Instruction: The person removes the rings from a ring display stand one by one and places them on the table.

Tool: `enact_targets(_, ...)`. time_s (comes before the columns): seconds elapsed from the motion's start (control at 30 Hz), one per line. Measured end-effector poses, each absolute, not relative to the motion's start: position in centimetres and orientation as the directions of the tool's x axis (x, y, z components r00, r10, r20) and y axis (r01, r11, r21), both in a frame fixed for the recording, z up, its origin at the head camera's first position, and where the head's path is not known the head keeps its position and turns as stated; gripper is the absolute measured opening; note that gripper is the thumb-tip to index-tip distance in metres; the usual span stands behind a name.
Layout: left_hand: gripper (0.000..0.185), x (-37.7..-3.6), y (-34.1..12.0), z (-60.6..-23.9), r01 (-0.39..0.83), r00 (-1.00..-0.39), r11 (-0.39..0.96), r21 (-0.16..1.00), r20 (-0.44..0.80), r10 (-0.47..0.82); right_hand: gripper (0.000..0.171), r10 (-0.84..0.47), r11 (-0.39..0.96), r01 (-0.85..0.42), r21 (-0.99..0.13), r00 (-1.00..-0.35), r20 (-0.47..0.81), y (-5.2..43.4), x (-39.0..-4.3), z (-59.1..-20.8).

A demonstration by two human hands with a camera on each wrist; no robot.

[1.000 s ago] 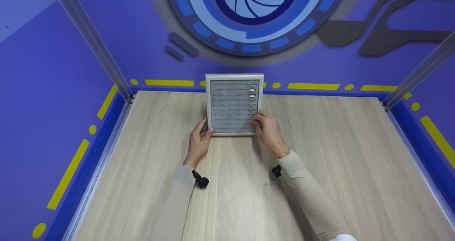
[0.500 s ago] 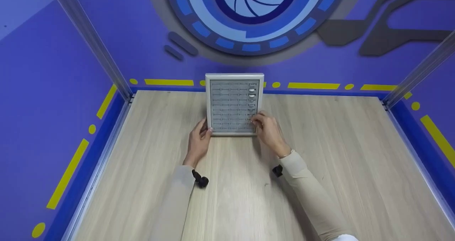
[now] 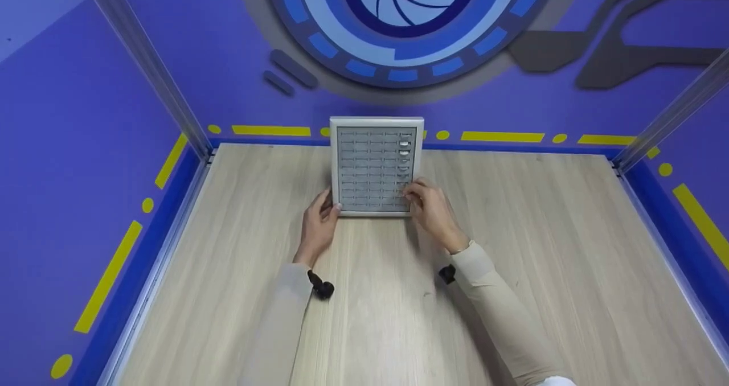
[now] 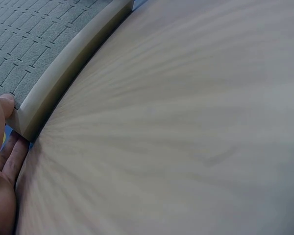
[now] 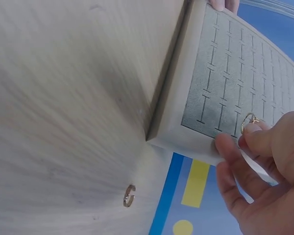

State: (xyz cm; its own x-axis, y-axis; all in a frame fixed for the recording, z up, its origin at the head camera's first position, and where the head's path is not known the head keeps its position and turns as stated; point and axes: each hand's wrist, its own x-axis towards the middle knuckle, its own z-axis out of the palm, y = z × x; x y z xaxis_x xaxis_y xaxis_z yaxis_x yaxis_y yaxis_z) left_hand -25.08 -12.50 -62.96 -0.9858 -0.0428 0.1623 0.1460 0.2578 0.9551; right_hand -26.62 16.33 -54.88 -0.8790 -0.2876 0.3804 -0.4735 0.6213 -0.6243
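A ring display board (image 3: 370,169) with a light frame and grey slotted padding stands tilted back at the far side of the table. My left hand (image 3: 320,224) grips its lower left corner, thumb on the front and fingers behind the frame. At the lower part of the right column, my right hand (image 3: 435,209) pinches a gold ring (image 5: 255,119) between thumb and forefinger, right at a slot. Higher in that column sit several small shiny pieces, among them a bright one (image 3: 404,153). The slots in the other columns show only their cuts.
Another gold ring (image 5: 126,198) lies on the wooden table (image 3: 370,317) near the board in the right wrist view. Behind the board rises a blue patterned wall (image 3: 484,113). Metal posts (image 3: 154,78) mark the back corners.
My right wrist has shifted very slightly right while its fingertips stay at the same slot. The left hand and the board keep their places.
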Motion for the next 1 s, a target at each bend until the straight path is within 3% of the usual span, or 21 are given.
enact_targets(0.37, 0.058, -25.2, -12.6, -63.0, 0.156, -0.985, 0.264, 0.952, 0.170, -0.033, 0.022, -0.278, 0.668, -0.466, -0.580, -0.879, 0.387, 17.4, -26.3, -54.5)
enact_targets(1.0, 0.057, -25.2, -12.5, -63.1, 0.157, -0.985, 0.257, 0.954, 0.169, -0.026, 0.014, -0.243, 0.721, -0.422, -0.550, -0.897, 0.369, 21.1, -25.9, -54.8)
